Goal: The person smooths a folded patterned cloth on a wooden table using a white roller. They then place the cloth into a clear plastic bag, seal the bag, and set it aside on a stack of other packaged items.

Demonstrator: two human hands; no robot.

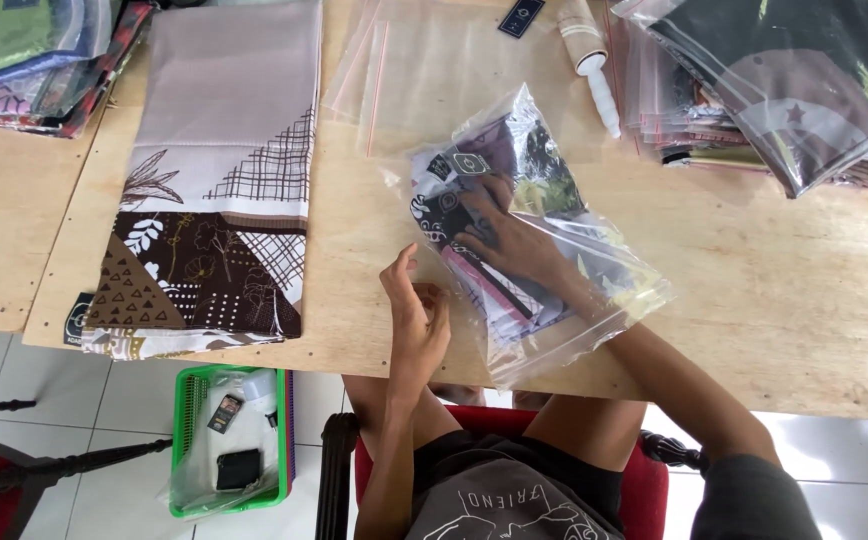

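Observation:
A clear zip plastic bag (594, 300) lies on the wooden table (754, 300) in front of me, with a folded dark patterned cloth (474, 165) inside it. My right hand (509, 235) reaches into the bag through its open mouth and lies flat on the cloth. Beside the bag's near left edge, my left hand (416, 315) is raised with fingers loosely apart and holds nothing that I can see. A folded beige and brown patterned cloth (219, 180) is spread on the table to the left.
Empty clear bags (424, 60) lie at the back. A white lint roller (594, 60) sits beside a stack of bagged cloths (784, 90) at the right. More folded cloths (24, 60) are at the far left. A green basket (229, 440) stands on the floor.

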